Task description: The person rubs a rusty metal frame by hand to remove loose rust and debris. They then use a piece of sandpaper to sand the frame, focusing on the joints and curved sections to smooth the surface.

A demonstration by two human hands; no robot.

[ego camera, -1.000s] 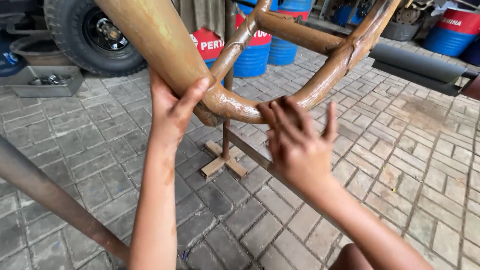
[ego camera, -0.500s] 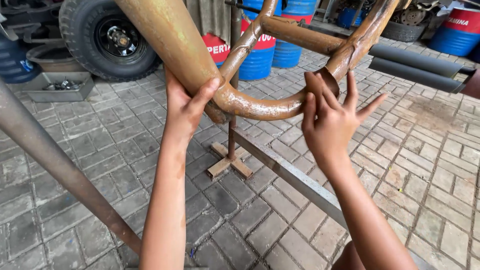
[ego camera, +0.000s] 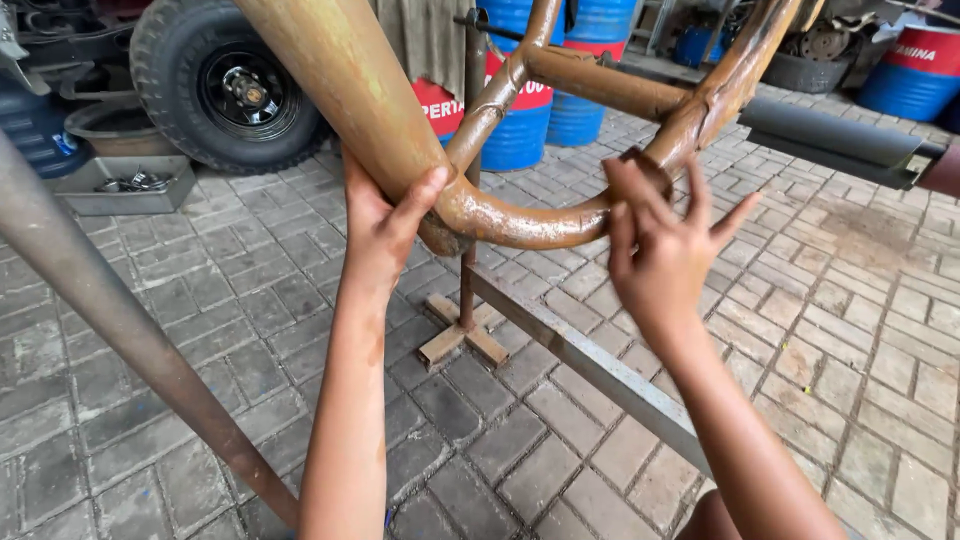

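Two bare hands work on a rusty tube frame (ego camera: pixel 520 215) that hangs in the upper half of the view, above a floor of grey paving stones (ego camera: pixel 820 330). The frame is made of round metal pipes, brown and orange with rust, and its surface looks wet or shiny at the low bend. One thick pipe comes down from the upper left, curves at the bottom and rises again to the upper right; thinner pipes join it near the curve and cross between the two sides.

The left hand (ego camera: pixel 385 225) grips the thick pipe just before the bend, with the thumb on the near side and the fingers wrapped behind. The right hand (ego camera: pixel 660 250) is at the rising part of the curve; its fingers are spread, and the fingertips press a small brown pad (ego camera: pixel 640 170) against the pipe. What this pad is made of I cannot tell.

Behind the frame stands a thin upright rod on a wooden cross foot (ego camera: pixel 462 335). A grey metal bar (ego camera: pixel 590 365) runs diagonally below the hands. Farther back are a black tyre (ego camera: pixel 225 90) and blue drums (ego camera: pixel 530 100).
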